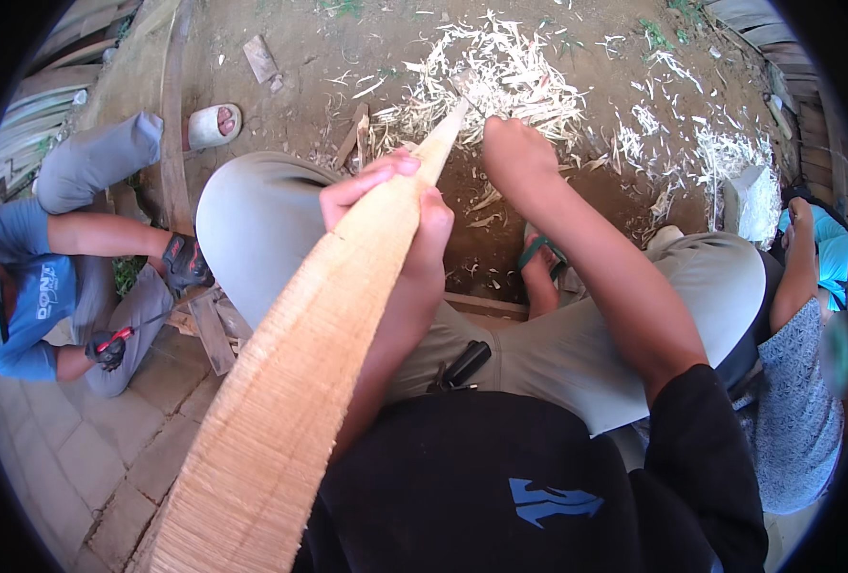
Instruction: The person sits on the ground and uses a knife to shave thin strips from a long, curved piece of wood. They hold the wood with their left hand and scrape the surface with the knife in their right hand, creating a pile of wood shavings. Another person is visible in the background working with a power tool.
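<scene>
A long piece of pale wood (300, 353) slants from the lower left up to the middle. It is broad at the near end and narrows to a point at the far end. My left hand (424, 224) is wrapped round its narrower part from beneath, thumb side and fingertips showing along both edges. My right hand (522, 158) is closed in a fist just right of the pointed tip, apart from the wood. A small greyish shape (464, 84) shows beyond the tip, too unclear to name. What the right fist holds is hidden.
Pale wood shavings (529, 72) lie heaped on the dirt ground ahead, with more scattered to the right. A light block (752, 205) stands at the right. One person in gloves (42, 286) sits at my left; another person (796, 382) is close at my right.
</scene>
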`<state>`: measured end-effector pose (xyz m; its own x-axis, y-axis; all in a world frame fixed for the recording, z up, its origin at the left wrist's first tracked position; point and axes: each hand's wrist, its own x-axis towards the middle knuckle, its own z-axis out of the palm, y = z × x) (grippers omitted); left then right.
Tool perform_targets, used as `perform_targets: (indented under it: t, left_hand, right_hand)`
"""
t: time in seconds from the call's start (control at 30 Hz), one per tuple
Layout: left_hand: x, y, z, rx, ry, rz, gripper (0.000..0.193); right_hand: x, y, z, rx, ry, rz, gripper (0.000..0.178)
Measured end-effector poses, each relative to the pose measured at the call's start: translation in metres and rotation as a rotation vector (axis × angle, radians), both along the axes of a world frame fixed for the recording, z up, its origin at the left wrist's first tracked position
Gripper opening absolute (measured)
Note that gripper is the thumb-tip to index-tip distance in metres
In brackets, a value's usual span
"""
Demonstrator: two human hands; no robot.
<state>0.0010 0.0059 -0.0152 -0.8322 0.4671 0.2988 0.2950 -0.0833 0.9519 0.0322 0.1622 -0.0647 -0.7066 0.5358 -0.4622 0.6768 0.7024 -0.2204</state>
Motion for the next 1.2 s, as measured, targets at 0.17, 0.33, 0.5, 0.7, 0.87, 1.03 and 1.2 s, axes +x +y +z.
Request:
perform_targets:
  t: [0.17, 0.33, 0.5, 0.7, 0.87, 1.03, 1.2]
  left_hand:
    - [-0.003, 0.0, -0.003, 0.013, 0.036, 0.0, 0.037]
    - [-0.004, 0.0, -0.004, -0.015, 0.061, 0.012, 0.037]
    - [-0.003, 0.0, -0.006, 0.003, 0.086, 0.016, 0.037]
    - [-0.002, -0.003, -0.003, -0.042, 0.058, 0.014, 0.035]
    - [0.001, -0.002, 0.002, -0.028, 0.052, 0.004, 0.034]
    - [0.005, -0.002, 0.001, 0.005, -0.007, 0.002, 0.035]
    - [0.0, -0.001, -0.002, -0.009, 0.061, 0.002, 0.035]
  right_hand:
    - [0.007, 0.007, 0.011, -0.037, 0.011, -0.049, 0.019]
    - [0.008, 0.011, 0.032, -0.025, -0.014, 0.005, 0.021]
    - [0.012, 0.011, 0.024, -0.005, 0.01, 0.009, 0.02]
    - [0.008, -0.001, 0.026, 0.041, 0.018, 0.017, 0.018]
    - [0.005, -0.002, 0.026, 0.025, 0.007, 0.031, 0.017]
    - [0.006, -0.002, 0.025, 0.029, 0.007, 0.018, 0.017]
    - [0.004, -0.004, 0.031, 0.039, 0.031, 0.046, 0.017]
